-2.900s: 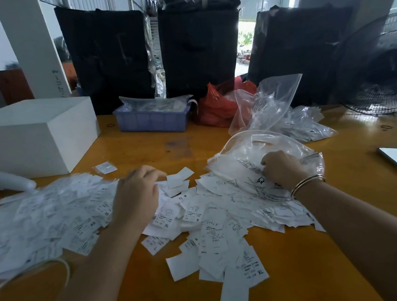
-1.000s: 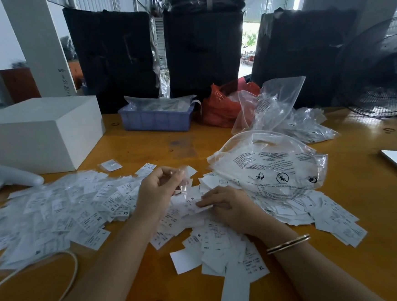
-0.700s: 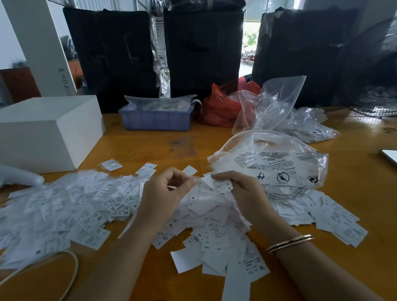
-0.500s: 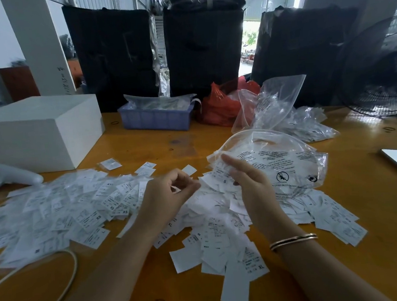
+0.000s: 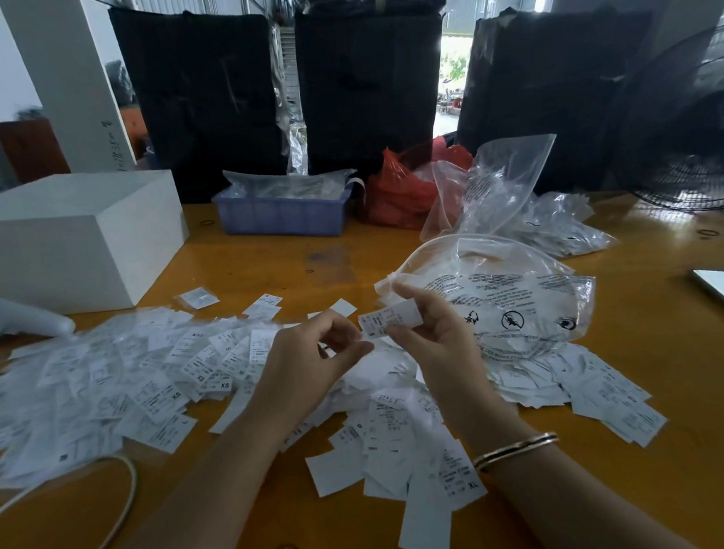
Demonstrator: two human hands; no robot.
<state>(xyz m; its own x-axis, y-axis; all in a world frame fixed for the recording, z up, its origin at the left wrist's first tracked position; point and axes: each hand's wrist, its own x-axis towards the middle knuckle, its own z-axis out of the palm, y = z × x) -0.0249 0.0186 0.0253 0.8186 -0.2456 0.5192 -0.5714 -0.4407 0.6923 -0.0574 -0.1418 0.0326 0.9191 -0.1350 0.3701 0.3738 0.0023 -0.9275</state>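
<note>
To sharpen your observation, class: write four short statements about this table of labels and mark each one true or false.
1. The right hand pinches a white label. True.
2. The blue basket stands on the white box. False: it stands on the table, to the right of that box.
3. A bangle sits on the right wrist. True.
4. The clear printed bag lies left of both hands. False: it lies to the right, just beyond the right hand.
</note>
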